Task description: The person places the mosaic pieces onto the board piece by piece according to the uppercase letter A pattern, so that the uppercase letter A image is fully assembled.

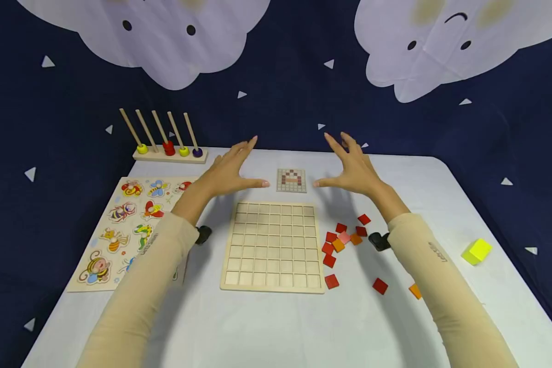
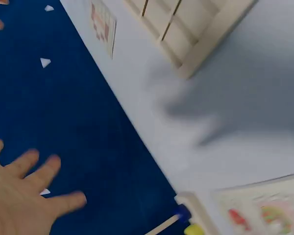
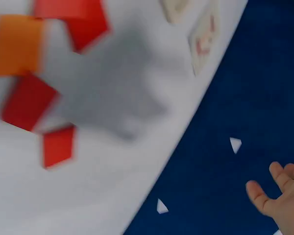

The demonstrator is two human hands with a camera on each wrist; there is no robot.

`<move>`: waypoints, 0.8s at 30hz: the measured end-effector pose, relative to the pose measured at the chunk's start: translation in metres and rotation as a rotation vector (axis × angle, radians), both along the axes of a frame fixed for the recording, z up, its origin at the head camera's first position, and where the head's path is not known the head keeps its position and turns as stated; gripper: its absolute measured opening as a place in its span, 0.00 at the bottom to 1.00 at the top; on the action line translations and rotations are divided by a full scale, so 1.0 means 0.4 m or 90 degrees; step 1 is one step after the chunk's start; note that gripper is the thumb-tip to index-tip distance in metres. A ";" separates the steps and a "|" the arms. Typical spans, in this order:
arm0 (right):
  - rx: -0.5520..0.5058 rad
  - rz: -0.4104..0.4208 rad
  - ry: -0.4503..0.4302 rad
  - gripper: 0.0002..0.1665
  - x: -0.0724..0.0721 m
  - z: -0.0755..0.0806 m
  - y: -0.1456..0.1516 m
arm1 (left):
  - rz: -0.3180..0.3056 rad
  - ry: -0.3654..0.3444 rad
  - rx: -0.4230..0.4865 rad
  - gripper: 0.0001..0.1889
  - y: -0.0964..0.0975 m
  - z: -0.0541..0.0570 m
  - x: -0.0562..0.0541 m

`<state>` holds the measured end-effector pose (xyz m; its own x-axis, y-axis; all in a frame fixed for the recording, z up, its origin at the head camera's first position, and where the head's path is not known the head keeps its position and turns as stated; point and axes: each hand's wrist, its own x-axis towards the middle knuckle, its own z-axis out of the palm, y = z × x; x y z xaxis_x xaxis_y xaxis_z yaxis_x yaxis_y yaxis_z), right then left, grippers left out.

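Both hands are raised over the table, holding nothing. In the head view the left hand (image 1: 230,171) hovers behind the far left corner of a wooden grid board (image 1: 276,247), thumb and fingers spread apart. Mirroring it, the right hand (image 1: 353,167) is held above the table's far side, right of a small pattern card (image 1: 291,180) printed with a grid design. Spread fingers of the left hand (image 2: 24,196) also show in the left wrist view. Beside the board's right edge lie several red tiles (image 1: 329,260) and a few orange tiles (image 1: 338,245).
A wooden insect puzzle board (image 1: 115,225) lies at the left, partly behind the left sleeve. Behind it stands a peg stacker (image 1: 170,155) with coloured beads. A yellow block (image 1: 476,251) sits near the right edge. A dark blue cloth (image 1: 285,112) hangs behind the table.
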<state>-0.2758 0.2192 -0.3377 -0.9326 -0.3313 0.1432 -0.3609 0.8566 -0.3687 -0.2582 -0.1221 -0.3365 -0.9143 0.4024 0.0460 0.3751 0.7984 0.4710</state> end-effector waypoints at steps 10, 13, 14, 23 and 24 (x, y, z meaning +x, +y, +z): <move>-0.067 0.063 -0.019 0.71 0.100 -0.106 0.045 | -0.052 -0.068 0.205 0.53 -0.062 -0.086 0.158; -0.070 0.063 -0.034 0.70 0.119 -0.123 0.061 | -0.040 -0.075 0.218 0.52 -0.069 -0.108 0.192; -0.070 0.062 -0.038 0.69 0.124 -0.127 0.065 | -0.036 -0.077 0.221 0.52 -0.071 -0.115 0.200; -0.085 0.061 -0.076 0.66 0.159 -0.156 0.091 | -0.019 -0.092 0.258 0.51 -0.067 -0.167 0.256; -0.086 0.061 -0.076 0.66 0.161 -0.159 0.093 | -0.019 -0.095 0.267 0.50 -0.064 -0.172 0.261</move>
